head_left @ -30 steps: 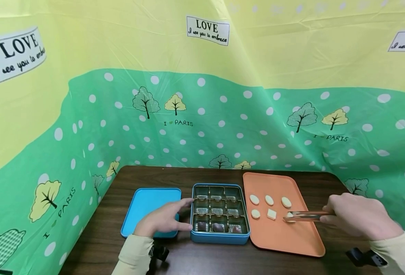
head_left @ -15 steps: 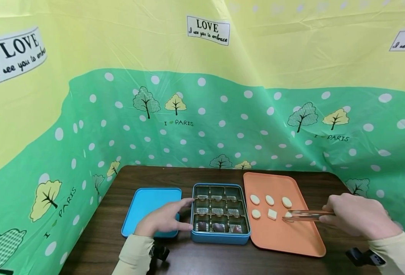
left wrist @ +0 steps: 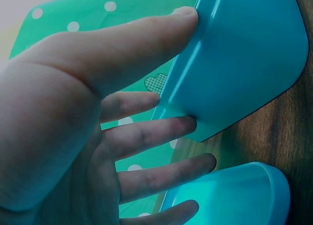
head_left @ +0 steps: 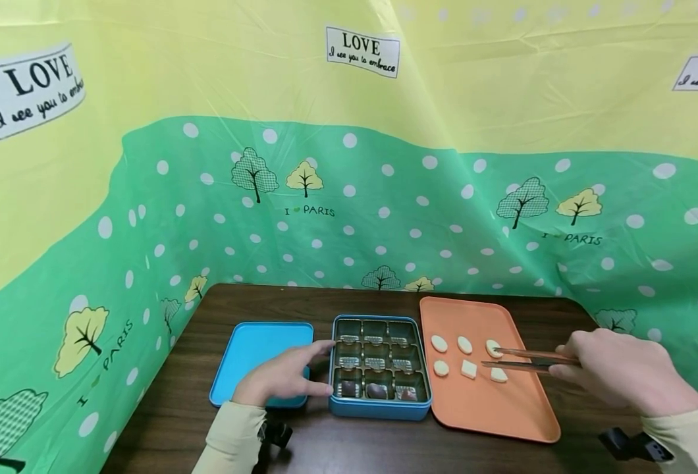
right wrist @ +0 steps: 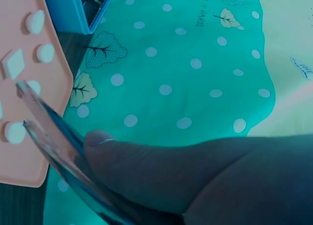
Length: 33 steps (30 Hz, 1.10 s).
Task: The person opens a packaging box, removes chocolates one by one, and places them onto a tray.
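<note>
My right hand (head_left: 627,368) holds copper-coloured tongs (head_left: 533,355) over the right side of an orange tray (head_left: 473,411). The tips are apart; the far tip overlaps the back-right white oval piece (head_left: 493,346), but contact is unclear. Just in front of the tongs lies another white piece (head_left: 499,376), partly hidden. My left hand (head_left: 284,376) rests against the left side of a blue tin (head_left: 378,411), fingers straight. In the left wrist view, the thumb touches the tin (left wrist: 244,54) near its rim. Dark pieces (head_left: 376,392) sit in the tin's front compartments.
A light-blue lid (head_left: 266,336) lies left of the tin, partly under the left hand. More white pieces, including a square one (head_left: 469,369), are spread across the tray. The dark wooden table (head_left: 301,447) ends at a green and yellow printed curtain (head_left: 349,250).
The tongs have moved back from the front-right white piece towards the back-right oval, and their tips have spread. That front piece stays on the tray. The left hand keeps its place.
</note>
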Motion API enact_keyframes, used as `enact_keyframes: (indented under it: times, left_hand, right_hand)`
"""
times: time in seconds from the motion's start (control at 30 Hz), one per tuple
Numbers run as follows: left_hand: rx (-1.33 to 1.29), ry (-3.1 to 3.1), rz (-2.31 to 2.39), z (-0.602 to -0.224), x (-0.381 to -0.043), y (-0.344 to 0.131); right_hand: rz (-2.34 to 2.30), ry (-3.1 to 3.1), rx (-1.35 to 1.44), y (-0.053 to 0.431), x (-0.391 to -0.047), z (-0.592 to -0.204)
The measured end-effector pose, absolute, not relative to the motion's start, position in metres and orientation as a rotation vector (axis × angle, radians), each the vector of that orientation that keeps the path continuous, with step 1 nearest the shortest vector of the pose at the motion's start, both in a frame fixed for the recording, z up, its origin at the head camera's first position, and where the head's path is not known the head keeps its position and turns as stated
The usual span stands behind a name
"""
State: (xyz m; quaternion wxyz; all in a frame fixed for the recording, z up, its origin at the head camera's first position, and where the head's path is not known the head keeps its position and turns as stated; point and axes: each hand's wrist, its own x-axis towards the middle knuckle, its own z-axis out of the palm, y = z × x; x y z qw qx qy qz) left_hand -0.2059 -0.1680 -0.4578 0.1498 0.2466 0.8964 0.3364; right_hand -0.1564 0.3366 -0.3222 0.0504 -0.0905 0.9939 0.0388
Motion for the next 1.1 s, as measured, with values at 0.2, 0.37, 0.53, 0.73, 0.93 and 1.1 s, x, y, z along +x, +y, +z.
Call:
enact_keyframes:
  times: [0.2,0.37,0.53,0.73,0.93,1.1]
  left_hand:
    - [0.713,2.573,0.961,-0.459,-0.206,-0.169]
    - [0.716,2.564,0.970,-0.457,-0.205,-0.169]
    - [0.719,2.570,0.966,-0.456,-0.205,-0.168]
    - [0.711,2.574,0.954,-0.456,-0.206,-0.168]
    - [0.719,2.570,0.957,-0.457,-0.207,-0.169]
    - [0.725,2.574,0.953,-0.458,-0.206,-0.168]
  right_hand:
    - [0.028,3.063,-0.306,0.327,-0.160,-0.319]
    - [-0.082,3.115,-0.372,0.312,-0.162,-0.319]
    - [-0.151,3.157,-0.477,0.289,-0.159,-0.323]
    - [-0.278,3.125,-0.744,0.266,-0.161,-0.328]
    - [-0.323,3.093,-1.009,0.248,-0.167,-0.334]
    - [-0.344,3.052,-1.111,0.235,-0.170,-0.335]
